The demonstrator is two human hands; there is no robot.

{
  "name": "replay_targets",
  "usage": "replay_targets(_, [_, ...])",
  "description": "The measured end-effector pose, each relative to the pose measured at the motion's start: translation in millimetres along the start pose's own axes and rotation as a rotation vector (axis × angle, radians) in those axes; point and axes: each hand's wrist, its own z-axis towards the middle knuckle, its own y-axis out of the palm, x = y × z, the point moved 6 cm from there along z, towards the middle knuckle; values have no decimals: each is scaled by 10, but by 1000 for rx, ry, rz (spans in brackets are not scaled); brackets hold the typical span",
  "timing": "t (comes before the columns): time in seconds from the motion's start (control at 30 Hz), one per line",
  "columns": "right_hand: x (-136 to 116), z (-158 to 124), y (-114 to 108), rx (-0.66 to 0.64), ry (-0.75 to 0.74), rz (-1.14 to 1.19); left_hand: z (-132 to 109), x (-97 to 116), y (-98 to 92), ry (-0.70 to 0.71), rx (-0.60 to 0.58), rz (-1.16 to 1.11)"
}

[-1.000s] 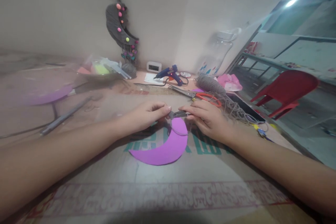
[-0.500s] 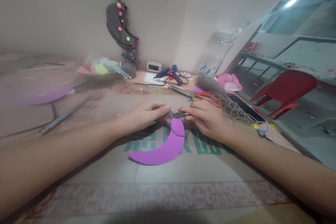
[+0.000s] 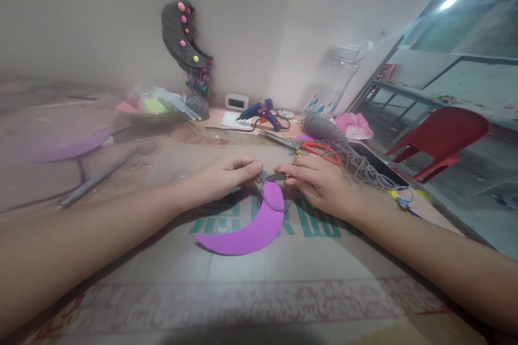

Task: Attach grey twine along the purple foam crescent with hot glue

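A purple crescent cutout [image 3: 259,230] lies tilted in front of me, its lower point towards the left. Grey yarn [image 3: 274,208] loops loosely across its upper part. My left hand [image 3: 238,175] is closed in a pinch at the crescent's upper end, where the yarn gathers between thumb and finger. Just to the right, my right hand [image 3: 313,180] pinches a dark grey strand of the yarn that spans the small gap between the hands. How the yarn is fastened at the tip is hidden by my fingers.
Behind my hands lie orange-handled scissors [image 3: 301,145], a blue glue gun [image 3: 259,112] and a yarn skein [image 3: 326,130]. A phone [image 3: 376,164] is at the right edge. A clear bottle [image 3: 334,81], small clock [image 3: 237,101] and bowl [image 3: 148,114] stand further back; a yarn-covered moon [image 3: 178,32] hangs on the wall.
The hands stay almost in place, both still pinching. The crescent's lower point has shifted very slightly left, and the dark strand between the hands looks a little narrower.
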Motion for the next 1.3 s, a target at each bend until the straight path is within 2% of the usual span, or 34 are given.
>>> replay_targets(0.27, [-3,1,1,12,-4,5,6,24,-4,31,5,30])
replay_targets(0.5, [39,-3,-47,47,57,43,12,-8,-19,8,11,30])
replay_targets(0.67, [41,-10,-20,17,30,-1,10,-7,-14,1,11,1])
replay_targets(1.03, [-23,8,-34,49,-50,-55,10,-8,-11,-18,18,-28])
replay_targets(1.3, [-4,7,-13,16,-9,-29,7,15,-7,-6,10,-43])
